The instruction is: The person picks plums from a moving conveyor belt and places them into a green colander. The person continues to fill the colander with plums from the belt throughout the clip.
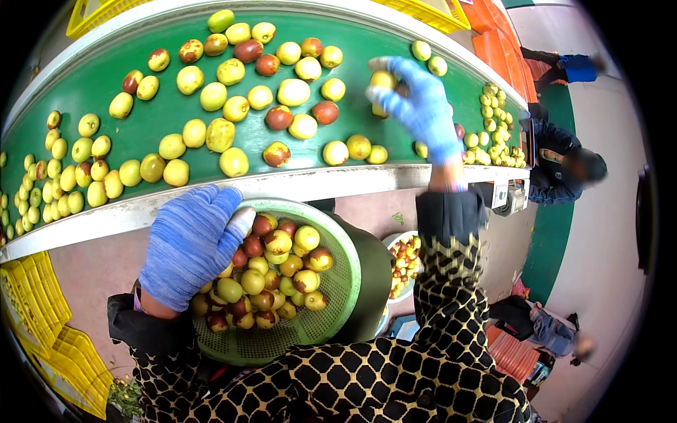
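Observation:
My left hand [188, 248], in a blue knit glove, holds the left rim of a round green plastic basket [338, 301], with its thumb on the inner side. In the basket lie several yellow and red-brown jujubes [277, 242]. My right hand [418, 100], gloved alike and slightly blurred, reaches over a green conveyor belt [365, 63]. Its thumb and fingers are around a yellow jujube [383, 80], and more fruit shows partly under the palm. Whether the fingers grip it cannot be told. Many jujubes [293, 92] lie scattered along the belt.
A pale metal rail [328, 182] edges the belt's near side. A tub of jujubes [406, 259] stands on the floor beyond my leg. Yellow crates [74, 365] are at lower left, orange crates [497, 58] at upper right. One person [560, 158] is at the belt's right end.

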`<action>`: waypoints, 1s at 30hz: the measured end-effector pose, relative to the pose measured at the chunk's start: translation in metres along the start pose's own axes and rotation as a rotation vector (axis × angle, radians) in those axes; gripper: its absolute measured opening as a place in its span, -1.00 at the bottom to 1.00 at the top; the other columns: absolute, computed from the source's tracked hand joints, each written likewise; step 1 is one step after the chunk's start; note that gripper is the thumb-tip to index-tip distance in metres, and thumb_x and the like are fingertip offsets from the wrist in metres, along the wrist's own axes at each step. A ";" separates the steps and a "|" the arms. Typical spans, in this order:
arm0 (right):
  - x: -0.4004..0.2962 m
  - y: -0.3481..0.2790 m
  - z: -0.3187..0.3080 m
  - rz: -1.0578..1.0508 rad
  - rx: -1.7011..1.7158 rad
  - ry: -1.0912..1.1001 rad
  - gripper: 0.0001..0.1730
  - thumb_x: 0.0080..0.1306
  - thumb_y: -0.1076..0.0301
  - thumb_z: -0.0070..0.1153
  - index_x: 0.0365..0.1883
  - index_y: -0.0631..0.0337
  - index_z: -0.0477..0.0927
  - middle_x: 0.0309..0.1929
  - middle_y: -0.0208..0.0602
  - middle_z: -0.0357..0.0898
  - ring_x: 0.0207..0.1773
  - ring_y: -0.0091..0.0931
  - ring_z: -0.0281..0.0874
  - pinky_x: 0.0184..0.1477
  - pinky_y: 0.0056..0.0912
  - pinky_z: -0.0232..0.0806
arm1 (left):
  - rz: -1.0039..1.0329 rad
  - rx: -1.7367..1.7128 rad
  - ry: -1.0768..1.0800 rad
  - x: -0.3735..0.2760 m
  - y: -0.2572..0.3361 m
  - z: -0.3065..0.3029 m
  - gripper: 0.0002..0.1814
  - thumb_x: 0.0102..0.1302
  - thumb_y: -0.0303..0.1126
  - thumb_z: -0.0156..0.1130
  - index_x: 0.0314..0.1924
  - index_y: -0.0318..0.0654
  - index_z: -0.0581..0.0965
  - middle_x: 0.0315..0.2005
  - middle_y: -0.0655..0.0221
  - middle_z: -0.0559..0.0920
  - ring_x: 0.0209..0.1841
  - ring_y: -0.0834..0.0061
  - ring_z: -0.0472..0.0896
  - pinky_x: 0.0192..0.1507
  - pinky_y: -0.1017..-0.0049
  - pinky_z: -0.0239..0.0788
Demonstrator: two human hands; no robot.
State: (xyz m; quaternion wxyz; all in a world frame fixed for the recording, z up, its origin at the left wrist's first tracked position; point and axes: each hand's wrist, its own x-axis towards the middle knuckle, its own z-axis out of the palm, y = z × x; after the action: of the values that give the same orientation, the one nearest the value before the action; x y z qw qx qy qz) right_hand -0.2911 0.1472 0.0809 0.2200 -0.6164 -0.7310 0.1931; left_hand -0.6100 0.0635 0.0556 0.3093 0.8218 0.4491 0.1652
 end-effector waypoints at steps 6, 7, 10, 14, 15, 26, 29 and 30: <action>-0.089 -0.110 0.041 -0.401 0.467 -0.361 -0.68 0.26 0.23 0.15 -0.04 0.12 0.57 -0.10 -0.27 0.55 -0.10 -0.30 0.51 -0.05 -0.37 0.41 | 0.179 -0.039 0.095 0.011 0.005 0.010 -0.80 0.20 -0.31 0.20 -0.26 -0.28 0.53 -0.46 0.14 0.56 -0.38 0.11 0.55 -0.32 0.24 0.38; -0.093 -0.116 0.051 -0.442 0.472 -0.380 -0.68 0.27 0.21 0.12 -0.03 0.11 0.57 -0.07 -0.26 0.53 -0.10 -0.27 0.50 -0.04 -0.35 0.39 | 0.157 -0.008 0.106 0.005 0.003 0.007 -0.80 0.20 -0.32 0.20 -0.25 -0.29 0.53 -0.45 0.13 0.56 -0.37 0.10 0.55 -0.31 0.24 0.38; -0.085 -0.108 0.043 -0.545 0.473 -0.265 -0.66 0.26 0.19 0.13 -0.03 0.10 0.56 0.01 -0.24 0.49 -0.09 -0.29 0.50 -0.02 -0.33 0.39 | 0.104 0.070 0.119 -0.005 0.004 -0.006 -0.78 0.20 -0.36 0.22 -0.22 -0.34 0.54 -0.41 0.09 0.58 -0.35 0.06 0.56 -0.28 0.24 0.40; -0.084 -0.023 -0.017 0.158 0.375 0.282 -0.69 0.28 0.39 0.11 -0.01 0.23 0.54 -0.12 -0.40 0.54 -0.11 -0.61 0.43 -0.05 -0.53 0.33 | 0.066 0.021 0.105 -0.006 -0.005 0.000 -0.78 0.19 -0.35 0.24 -0.25 -0.37 0.54 -0.40 0.09 0.59 -0.36 0.07 0.57 -0.29 0.25 0.39; -0.081 0.009 -0.036 0.284 0.362 0.439 -0.69 0.31 0.39 0.08 0.02 0.23 0.53 -0.10 -0.39 0.55 -0.12 -0.60 0.44 -0.05 -0.53 0.34 | 0.073 0.025 0.100 -0.006 -0.003 -0.005 -0.78 0.19 -0.35 0.24 -0.25 -0.37 0.54 -0.40 0.08 0.58 -0.36 0.07 0.57 -0.28 0.25 0.39; -0.031 0.155 -0.064 0.353 -0.472 0.246 -0.62 0.10 0.20 0.25 -0.09 0.02 0.58 -0.18 -0.14 0.62 -0.23 -0.22 0.59 -0.13 -0.28 0.42 | 0.027 0.079 0.084 -0.017 -0.011 -0.024 -0.80 0.17 -0.38 0.23 -0.27 -0.36 0.53 -0.44 0.10 0.54 -0.37 0.07 0.53 -0.30 0.25 0.36; -0.008 0.167 -0.092 0.541 -0.217 0.456 -0.62 0.12 0.19 0.19 -0.10 0.14 0.58 -0.28 -0.17 0.65 -0.26 -0.33 0.62 -0.12 -0.33 0.42 | 0.074 0.075 0.092 -0.021 -0.021 -0.026 -0.81 0.15 -0.39 0.24 -0.28 -0.35 0.51 -0.47 0.13 0.51 -0.38 0.08 0.51 -0.32 0.24 0.33; 0.001 0.189 -0.101 0.516 -0.287 0.475 -0.59 0.12 0.20 0.19 -0.06 0.14 0.57 -0.27 -0.17 0.64 -0.26 -0.37 0.60 -0.12 -0.34 0.42 | 0.069 0.066 0.075 -0.022 -0.023 -0.026 -0.81 0.15 -0.39 0.24 -0.28 -0.34 0.50 -0.47 0.14 0.51 -0.38 0.08 0.50 -0.33 0.24 0.32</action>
State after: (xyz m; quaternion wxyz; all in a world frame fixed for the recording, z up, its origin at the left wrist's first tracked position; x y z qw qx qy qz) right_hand -0.0807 0.1804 0.0597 0.2388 -0.8325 -0.4999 -0.0105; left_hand -0.6512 0.0642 0.0604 0.2590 0.8399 0.4370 0.1912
